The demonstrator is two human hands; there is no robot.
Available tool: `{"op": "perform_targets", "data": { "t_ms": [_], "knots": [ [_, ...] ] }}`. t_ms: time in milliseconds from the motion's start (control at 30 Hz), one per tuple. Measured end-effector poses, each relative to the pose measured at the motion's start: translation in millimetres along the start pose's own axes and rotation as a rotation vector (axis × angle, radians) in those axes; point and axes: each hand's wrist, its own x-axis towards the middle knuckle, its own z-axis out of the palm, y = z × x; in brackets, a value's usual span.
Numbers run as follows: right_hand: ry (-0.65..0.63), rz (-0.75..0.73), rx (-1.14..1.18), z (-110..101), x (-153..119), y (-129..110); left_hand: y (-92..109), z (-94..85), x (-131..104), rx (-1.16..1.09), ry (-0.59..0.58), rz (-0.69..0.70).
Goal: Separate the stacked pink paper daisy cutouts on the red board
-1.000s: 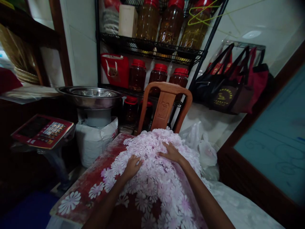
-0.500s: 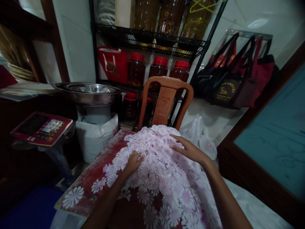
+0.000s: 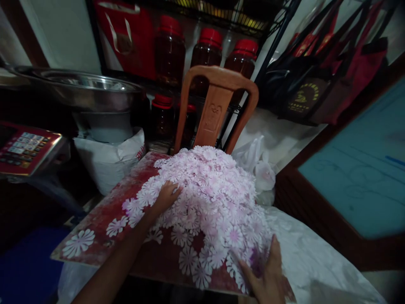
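A heaped pile of white, pink-tinted flower-shaped pieces (image 3: 209, 177) covers much of a worn red board (image 3: 104, 211). My left hand (image 3: 166, 196) rests on the pile's left side, its thumb and fingers slightly apart and partly sunk among the pieces. At the near right corner of the board, my right hand (image 3: 267, 270) is spread, thumb away from the fingers, touching the pile's edge. Several single flower pieces lie loose to the left, one of them a white flower piece (image 3: 78, 243) near the board's left corner.
Behind the board stands a wooden chair (image 3: 213, 109), with red-lidded jars (image 3: 207, 50) on a rack beyond. A metal basin (image 3: 95, 90) and a red scale (image 3: 28, 147) are at left. White-covered surface (image 3: 310, 253) lies right; bags (image 3: 303, 97) hang above.
My right hand has swept from the top of the pile down toward me to the near right edge. My left hand stays on the left side. The view has tilted downward and come closer.
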Motion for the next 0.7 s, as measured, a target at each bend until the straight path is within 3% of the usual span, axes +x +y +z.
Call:
{"op": "perform_targets", "data": {
  "t_ms": [167,433,700],
  "knots": [
    [-0.026,-0.042,0.043,31.6,7.4,-27.5,0.0,0.4,-0.1,0.009,0.001,0.01],
    [-0.154,-0.074,0.069,51.5,68.1,-70.9,-0.6,0.9,-0.1,0.023,0.018,0.004],
    [-0.258,-0.189,0.053,71.5,121.7,-94.3,-4.1,3.3,1.3,0.018,0.039,-0.017]
  ]
}}
